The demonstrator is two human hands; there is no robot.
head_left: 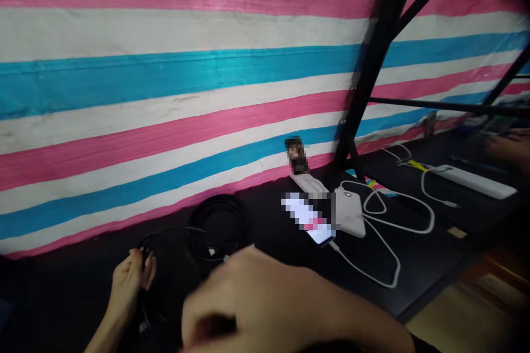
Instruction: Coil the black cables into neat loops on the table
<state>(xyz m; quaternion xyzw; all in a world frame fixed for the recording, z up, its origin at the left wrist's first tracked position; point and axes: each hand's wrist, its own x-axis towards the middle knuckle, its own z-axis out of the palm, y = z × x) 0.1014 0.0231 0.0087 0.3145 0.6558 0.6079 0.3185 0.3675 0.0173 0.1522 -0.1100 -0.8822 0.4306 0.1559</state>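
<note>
My left hand (131,276), at the lower left, has its fingers closed around a strand of thin black cable (144,240). Beyond it on the black tabletop lies a coil of black cable (243,218), with a small pale end showing near its front. My right hand (256,298) is large and blurred in the foreground, curled into a fist with the back of the hand towards me. Whatever its fingers may hold is hidden. It sits in front of the coil and covers part of the table.
A lit phone (308,218) and white power bank (351,214) lie right of the coil, with a white cable (395,281). A long white bar (480,181) lies farther right, near another person's hand (511,146). Behind are a black metal post (368,77) and striped sheeting (165,77).
</note>
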